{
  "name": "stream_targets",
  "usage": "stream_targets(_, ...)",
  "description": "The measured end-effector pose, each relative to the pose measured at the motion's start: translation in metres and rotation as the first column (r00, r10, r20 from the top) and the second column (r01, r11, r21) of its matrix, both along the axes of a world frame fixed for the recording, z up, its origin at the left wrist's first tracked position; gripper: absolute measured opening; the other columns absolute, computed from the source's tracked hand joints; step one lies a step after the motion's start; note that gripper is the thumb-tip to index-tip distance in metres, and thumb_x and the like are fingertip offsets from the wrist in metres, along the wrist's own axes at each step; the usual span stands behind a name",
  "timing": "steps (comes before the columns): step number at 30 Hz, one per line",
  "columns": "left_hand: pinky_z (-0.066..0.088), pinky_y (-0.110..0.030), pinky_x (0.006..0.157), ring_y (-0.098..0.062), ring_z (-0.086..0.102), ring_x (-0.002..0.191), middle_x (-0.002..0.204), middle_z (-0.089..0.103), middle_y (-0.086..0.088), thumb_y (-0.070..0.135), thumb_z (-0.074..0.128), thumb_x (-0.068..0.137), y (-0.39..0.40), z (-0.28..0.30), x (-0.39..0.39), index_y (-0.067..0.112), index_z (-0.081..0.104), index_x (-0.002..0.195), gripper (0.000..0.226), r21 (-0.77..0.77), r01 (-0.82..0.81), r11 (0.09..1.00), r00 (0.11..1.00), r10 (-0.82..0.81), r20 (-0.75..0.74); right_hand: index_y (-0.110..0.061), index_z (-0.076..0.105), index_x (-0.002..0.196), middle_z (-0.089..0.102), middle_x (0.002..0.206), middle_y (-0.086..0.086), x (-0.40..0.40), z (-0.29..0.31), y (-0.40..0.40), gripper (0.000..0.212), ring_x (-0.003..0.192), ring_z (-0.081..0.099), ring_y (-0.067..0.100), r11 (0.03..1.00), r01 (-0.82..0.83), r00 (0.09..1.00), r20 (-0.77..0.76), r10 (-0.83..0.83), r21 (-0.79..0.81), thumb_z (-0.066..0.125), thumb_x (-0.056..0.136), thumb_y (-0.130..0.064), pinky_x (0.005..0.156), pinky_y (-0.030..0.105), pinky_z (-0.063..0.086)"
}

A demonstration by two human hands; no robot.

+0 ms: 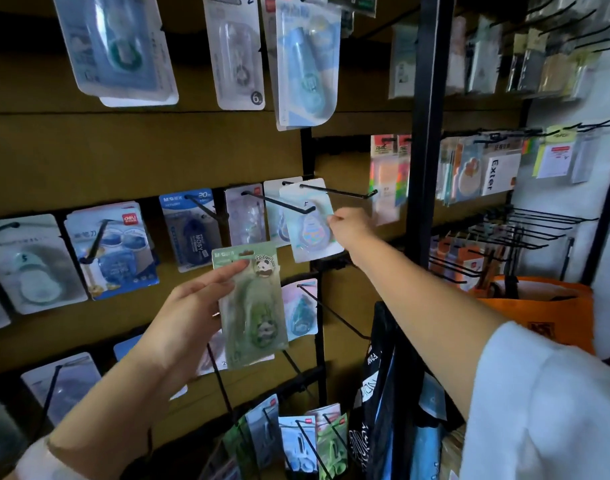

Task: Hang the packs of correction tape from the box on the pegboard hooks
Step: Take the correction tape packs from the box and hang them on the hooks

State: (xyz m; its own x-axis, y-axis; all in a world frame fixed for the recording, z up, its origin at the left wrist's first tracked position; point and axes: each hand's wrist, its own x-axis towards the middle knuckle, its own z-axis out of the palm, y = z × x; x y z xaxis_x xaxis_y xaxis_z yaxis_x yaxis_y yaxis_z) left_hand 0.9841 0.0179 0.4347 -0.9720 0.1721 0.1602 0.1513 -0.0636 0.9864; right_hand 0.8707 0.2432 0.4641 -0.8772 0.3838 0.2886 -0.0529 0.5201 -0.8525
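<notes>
Your right hand [348,230] is stretched out to the board, its fingers pinching the right edge of an iridescent pack of correction tape [310,223] that hangs on a long black hook [338,192]; the wire of that hook runs out above your knuckles, toward you. Your left hand [189,313] is lower and nearer to you, gripping a green panda pack [251,306] upright by its left edge, with the fingers curled over the front of the card and the thumb hidden behind it. This green pack is off any hook, held in front of the brown pegboard [123,150]. Just beyond your left fingertips a dark blue pack [189,230] hangs on its own hook, and more packs hang to the left of that hand. Below your right forearm another hook holds a small pale pack [302,308]. To the right of your right arm an orange bag [539,306] sits under empty black hooks.
</notes>
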Motion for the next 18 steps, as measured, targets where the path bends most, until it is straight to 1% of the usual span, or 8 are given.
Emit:
stream_targets(3, 0.049, -0.035, 0.080, -0.017, 0.066, 0.101, 0.108, 0.072, 0.002, 0.012, 0.038, 0.097, -0.014, -0.004, -0.007, 0.024, 0.069, 0.107, 0.036, -0.003, -0.008, 1.000, 1.000, 0.008, 0.003, -0.009, 0.066, 0.096, 0.064, 0.099, 0.012, -0.023, 0.007, -0.008, 0.024, 0.094, 0.060, 0.027, 0.990, 0.075, 0.996, 0.042, -0.080, 0.116, 0.044, 0.093, -0.018, 0.075, 0.028, 0.047)
stream_targets(5, 0.049, -0.037, 0.080, -0.018, 0.067, 0.100, 0.108, 0.072, 0.000, 0.012, 0.038, 0.096, -0.021, -0.007, -0.011, 0.025, 0.070, 0.107, 0.036, -0.006, -0.027, 1.000, 1.000, 0.027, 0.004, -0.010, 0.066, 0.101, 0.065, 0.110, 0.013, -0.033, 0.009, -0.015, 0.027, 0.101, 0.061, 0.031, 0.977, 0.119, 0.991, 0.034, -0.127, 0.179, 0.042, 0.091, -0.013, 0.077, 0.030, 0.047)
stream_targets(7, 0.049, -0.038, 0.081, -0.021, 0.066, 0.102, 0.108, 0.072, 0.000, 0.012, 0.039, 0.096, -0.027, -0.010, -0.014, 0.025, 0.070, 0.106, 0.035, -0.001, -0.054, 0.999, 0.998, 0.054, 0.016, -0.010, 0.066, 0.104, 0.064, 0.110, 0.013, -0.040, 0.011, -0.018, 0.028, 0.101, 0.061, 0.032, 0.968, 0.128, 0.990, 0.030, -0.138, 0.214, 0.042, 0.091, -0.012, 0.080, 0.031, 0.048)
stream_targets(9, 0.048, -0.037, 0.082, -0.022, 0.065, 0.104, 0.109, 0.071, -0.001, 0.014, 0.040, 0.096, -0.032, -0.012, -0.015, 0.025, 0.070, 0.104, 0.033, 0.013, -0.077, 0.997, 0.997, 0.077, 0.029, -0.010, 0.066, 0.100, 0.062, 0.100, 0.012, -0.048, 0.013, -0.017, 0.023, 0.091, 0.060, 0.028, 0.977, 0.101, 0.993, 0.042, -0.111, 0.189, 0.047, 0.089, -0.015, 0.074, 0.029, 0.046)
stream_targets(11, 0.047, -0.038, 0.087, -0.022, 0.063, 0.107, 0.111, 0.070, -0.001, 0.020, 0.043, 0.096, -0.036, -0.011, -0.014, 0.025, 0.070, 0.105, 0.029, 0.010, -0.082, 0.997, 0.996, 0.082, 0.028, -0.014, 0.062, 0.096, 0.056, 0.094, 0.010, -0.047, 0.011, -0.018, 0.014, 0.083, 0.054, 0.024, 0.995, 0.040, 0.995, 0.084, -0.047, 0.087, 0.052, 0.087, -0.015, 0.072, 0.029, 0.048)
stream_targets(15, 0.048, -0.038, 0.089, -0.019, 0.066, 0.102, 0.106, 0.072, 0.000, 0.031, 0.051, 0.091, -0.041, -0.005, -0.008, 0.022, 0.070, 0.106, 0.025, 0.027, -0.090, 0.996, 0.996, 0.090, 0.021, 0.000, 0.048, 0.126, 0.055, 0.121, 0.018, -0.010, -0.002, -0.026, 0.035, 0.099, 0.054, 0.025, 0.992, -0.112, 0.984, 0.130, 0.118, -0.051, 0.051, 0.092, -0.010, 0.084, 0.035, 0.049)
stream_targets(16, 0.049, -0.037, 0.088, -0.018, 0.066, 0.101, 0.104, 0.073, 0.001, 0.030, 0.052, 0.091, -0.041, -0.004, -0.006, 0.022, 0.070, 0.103, 0.024, 0.043, -0.100, 0.994, 0.995, 0.099, 0.020, 0.002, 0.049, 0.127, 0.057, 0.123, 0.019, 0.005, -0.005, -0.031, 0.035, 0.102, 0.057, 0.025, 0.982, -0.177, 0.974, 0.133, 0.185, -0.070, 0.050, 0.094, -0.010, 0.090, 0.036, 0.049)
stream_targets(18, 0.050, -0.036, 0.085, -0.017, 0.066, 0.100, 0.100, 0.073, 0.002, 0.030, 0.051, 0.090, -0.041, -0.003, -0.001, 0.023, 0.071, 0.101, 0.023, 0.066, -0.106, 0.992, 0.994, 0.105, 0.020, -0.001, 0.052, 0.126, 0.064, 0.113, 0.016, 0.039, -0.010, -0.042, 0.035, 0.098, 0.063, 0.022, 0.910, -0.395, 0.895, 0.170, 0.411, -0.124, 0.049, 0.096, -0.019, 0.088, 0.032, 0.051)
